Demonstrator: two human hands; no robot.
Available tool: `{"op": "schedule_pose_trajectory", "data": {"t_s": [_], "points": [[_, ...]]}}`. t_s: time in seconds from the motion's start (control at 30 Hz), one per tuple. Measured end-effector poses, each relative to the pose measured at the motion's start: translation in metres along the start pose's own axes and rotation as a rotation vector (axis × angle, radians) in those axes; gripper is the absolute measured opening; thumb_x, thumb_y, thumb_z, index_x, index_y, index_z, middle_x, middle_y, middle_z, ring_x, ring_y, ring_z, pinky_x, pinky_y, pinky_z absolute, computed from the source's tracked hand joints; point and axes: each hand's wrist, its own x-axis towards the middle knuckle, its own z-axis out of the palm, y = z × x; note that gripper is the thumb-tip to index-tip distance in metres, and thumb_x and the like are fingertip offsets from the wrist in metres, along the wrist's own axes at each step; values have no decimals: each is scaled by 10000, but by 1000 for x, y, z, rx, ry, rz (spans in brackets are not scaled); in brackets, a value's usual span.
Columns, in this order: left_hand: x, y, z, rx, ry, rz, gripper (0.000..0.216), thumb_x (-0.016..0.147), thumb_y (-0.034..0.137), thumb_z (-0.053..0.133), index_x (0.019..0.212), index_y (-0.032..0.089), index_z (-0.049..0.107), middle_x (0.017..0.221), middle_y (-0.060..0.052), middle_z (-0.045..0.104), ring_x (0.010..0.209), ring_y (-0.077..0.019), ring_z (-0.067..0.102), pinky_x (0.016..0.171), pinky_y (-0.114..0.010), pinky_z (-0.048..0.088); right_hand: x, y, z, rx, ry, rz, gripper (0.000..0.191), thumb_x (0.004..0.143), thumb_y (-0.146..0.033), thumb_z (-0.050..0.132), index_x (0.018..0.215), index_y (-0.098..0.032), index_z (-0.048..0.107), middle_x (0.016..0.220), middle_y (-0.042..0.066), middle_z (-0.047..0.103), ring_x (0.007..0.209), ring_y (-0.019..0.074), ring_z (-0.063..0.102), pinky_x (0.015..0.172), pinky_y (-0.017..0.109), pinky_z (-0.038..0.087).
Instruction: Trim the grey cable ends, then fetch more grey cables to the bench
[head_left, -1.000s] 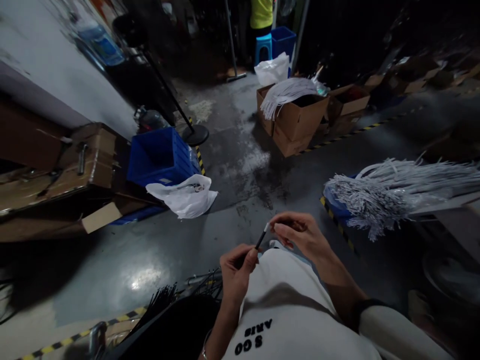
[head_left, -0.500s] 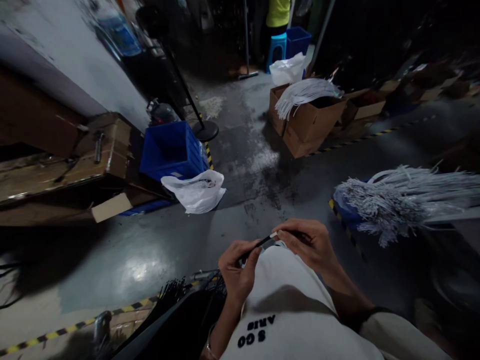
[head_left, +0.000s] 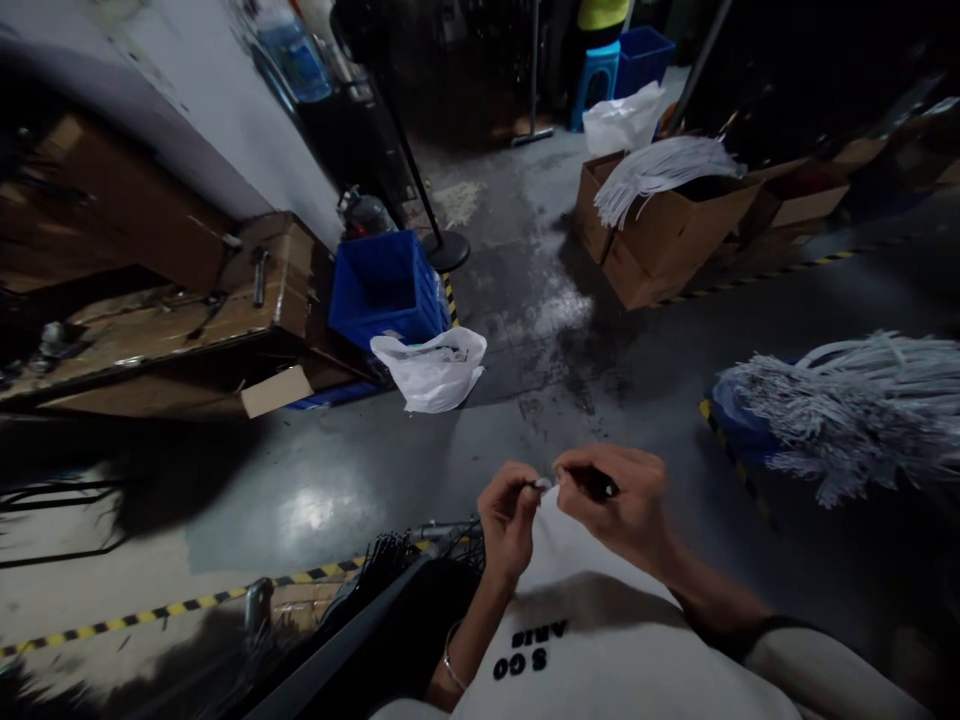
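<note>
My left hand (head_left: 511,520) is closed in a pinch in front of my light shirt. From its thumb and fingertips shows the end of a thin dark piece with a whitish tip (head_left: 541,484). Just to the right, my right hand (head_left: 622,500) is curled, its thumb and forefinger pinched close to that tip. A small pale spot shows in the dark hollow of the right hand, but what it belongs to is hidden. The fingertips of the two hands are nearly touching.
A white plastic bag (head_left: 435,375) stands before a blue crate (head_left: 382,290). Pale cable bundles (head_left: 862,410) lie at right, and more hang over a cardboard box (head_left: 667,245). Black strands (head_left: 390,560) lie lower left. A person in yellow is at the back.
The black piece with a white end, earlier stretched between both hands, is now mostly hidden in my fingers. My right hand has curled tighter. The view has swung left.
</note>
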Motion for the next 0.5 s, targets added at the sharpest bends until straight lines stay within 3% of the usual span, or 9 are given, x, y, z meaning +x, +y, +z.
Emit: {"op": "schedule_pose_trajectory", "data": {"t_s": [0.07, 0.17, 0.37, 0.5], "points": [[1, 3, -7, -75, 13, 31, 277, 823, 379, 516, 664, 155, 557, 642, -17, 480, 663, -118, 458, 635, -239, 382, 3, 0, 13, 75, -57, 53, 103, 706, -121, 539, 636, -158, 605, 510, -37, 535, 436, 49, 441, 457, 169, 359], [5, 1, -16, -168, -2, -65, 334, 816, 434, 506, 628, 160, 537, 617, -13, 462, 608, -106, 423, 595, -232, 372, 12, 0, 23, 175, -68, 45, 91, 733, -135, 550, 708, -163, 633, 560, -18, 581, 445, 59, 465, 450, 179, 381], [18, -11, -28, -181, 91, -210, 459, 729, 597, 519, 599, 157, 535, 580, -12, 452, 539, -93, 383, 515, -221, 355, 38, 1, 35, 333, -167, -263, 295, 723, -73, 587, 978, -208, 645, 794, 24, 660, 617, 89, 588, 554, 194, 477], [37, -15, -35, -211, 159, -218, 403, 739, 541, 548, 632, 153, 568, 585, -4, 441, 528, -82, 350, 492, -209, 321, 61, 9, 49, 298, -209, -378, 278, 709, -81, 628, 953, -210, 652, 761, 15, 676, 647, 98, 619, 577, 197, 480]]}}
